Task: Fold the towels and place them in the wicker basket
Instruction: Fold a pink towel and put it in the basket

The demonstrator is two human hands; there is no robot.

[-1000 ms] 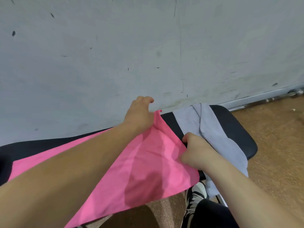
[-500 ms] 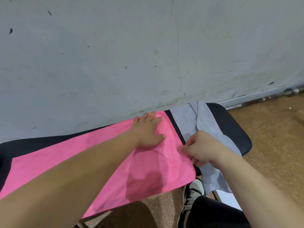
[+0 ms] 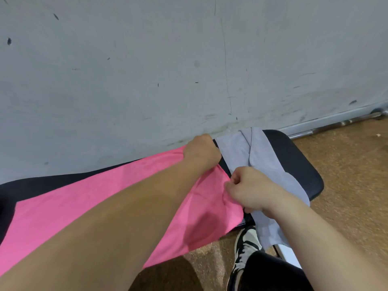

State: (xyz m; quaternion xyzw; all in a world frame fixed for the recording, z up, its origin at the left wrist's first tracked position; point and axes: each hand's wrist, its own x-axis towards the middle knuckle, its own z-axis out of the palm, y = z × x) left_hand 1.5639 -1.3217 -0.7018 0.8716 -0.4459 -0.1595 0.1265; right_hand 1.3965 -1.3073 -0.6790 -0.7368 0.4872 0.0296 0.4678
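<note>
While the left hand [image 3: 201,152] and right hand [image 3: 247,190] each grip an end corner of the pink towel [image 3: 105,196] spread on the surface [image 3: 294,164], folding seems barely begun, with the grey towel [image 3: 266,156] beside it unfolded and the basket unseen.

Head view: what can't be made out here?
1. Wicker basket: nowhere in the frame.
2. Pink towel: its left end is cut off by the frame edge, and its middle is hidden under the left forearm.
3. Left hand: the fingertips are hidden behind its own knuckles at the towel's far corner, so the grip is unconfirmed.
4. Grey towel: the lower part is hidden behind the right hand and its forearm.
</note>
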